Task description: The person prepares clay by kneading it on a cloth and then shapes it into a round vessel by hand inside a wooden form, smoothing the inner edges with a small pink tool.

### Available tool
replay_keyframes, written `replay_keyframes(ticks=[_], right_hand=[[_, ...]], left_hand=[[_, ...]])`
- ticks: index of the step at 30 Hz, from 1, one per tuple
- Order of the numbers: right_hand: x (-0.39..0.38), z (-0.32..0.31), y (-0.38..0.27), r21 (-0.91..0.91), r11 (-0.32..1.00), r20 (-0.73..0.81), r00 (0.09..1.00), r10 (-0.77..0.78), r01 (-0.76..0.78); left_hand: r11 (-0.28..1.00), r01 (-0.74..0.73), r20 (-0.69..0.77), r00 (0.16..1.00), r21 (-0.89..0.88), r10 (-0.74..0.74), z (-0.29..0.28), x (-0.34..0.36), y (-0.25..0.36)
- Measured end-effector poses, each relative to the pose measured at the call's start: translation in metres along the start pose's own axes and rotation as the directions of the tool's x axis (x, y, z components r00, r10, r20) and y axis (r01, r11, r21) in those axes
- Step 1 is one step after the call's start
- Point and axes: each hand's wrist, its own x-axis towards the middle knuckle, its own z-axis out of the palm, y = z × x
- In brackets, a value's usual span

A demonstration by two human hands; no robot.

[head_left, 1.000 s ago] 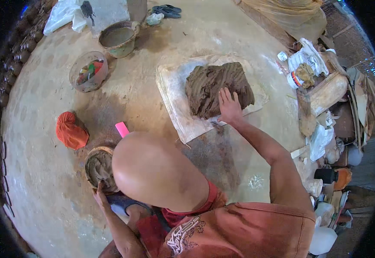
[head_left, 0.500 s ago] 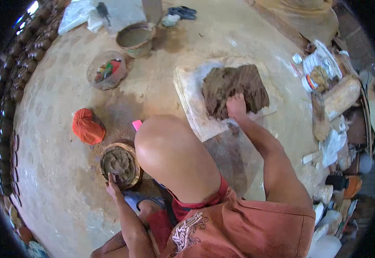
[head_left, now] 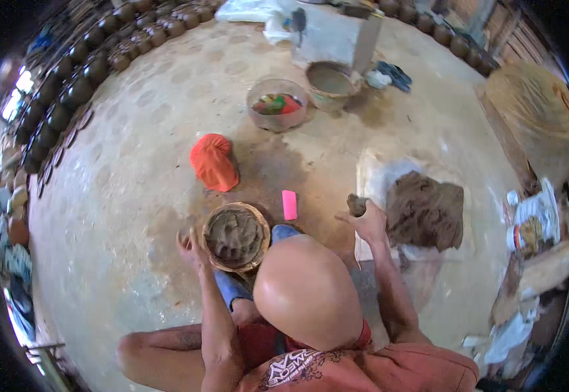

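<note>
A small lump of dark clay [head_left: 356, 204] is held in my right hand [head_left: 368, 221], near the left edge of a large clay slab [head_left: 427, 212] lying on pale sacking [head_left: 374, 171]. My left hand [head_left: 193, 248] has its fingers apart and loosely bent, just left of a round mould [head_left: 231, 208] lined with pressed wet clay. A pink rectangular piece [head_left: 290, 205] and an orange cloth bundle [head_left: 214, 163] lie on the floor. My raised knee [head_left: 304, 287] is between the mould and the slab.
A plastic bowl with coloured items [head_left: 276, 106], a bucket of murky water [head_left: 330, 83], a block [head_left: 333, 42] and sandals [head_left: 394, 77] are ahead. Rows of dark pots [head_left: 75, 91] curve along the back and left. A covered heap [head_left: 533, 121] and assorted clutter [head_left: 533, 215] line the right.
My right hand has lifted away from the slab, leftward, with a lump of clay in it. My left hand has come off the mould's rim. The view has turned.
</note>
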Motion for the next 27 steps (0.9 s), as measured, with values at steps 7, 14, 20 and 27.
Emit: replay_keyframes(ticks=[7,14,20,27], right_hand=[[0.008,0.088,-0.152,-0.062,0.435,-0.020,0.434,-0.901,0.899],[0.024,0.093,-0.197,0.099,0.527,-0.141,0.536,-0.832,0.844],[-0.027,0.132,-0.220,0.235,0.371,-0.199,0.418,-0.886,0.898],[-0.003,0.119,-0.237,0.366,0.414,-0.256,0.518,-0.816,0.834]], left_hand=[[0.841,0.451,0.671,0.725,-0.298,-0.151,0.131,-0.084,0.151],[0.319,0.776,0.817,0.577,-0.545,-0.007,0.120,-0.122,0.134],[0.800,0.141,0.563,0.780,-0.584,0.274,0.120,-0.095,0.080],[0.482,0.576,0.614,0.783,-0.660,-0.095,0.108,-0.087,0.206]])
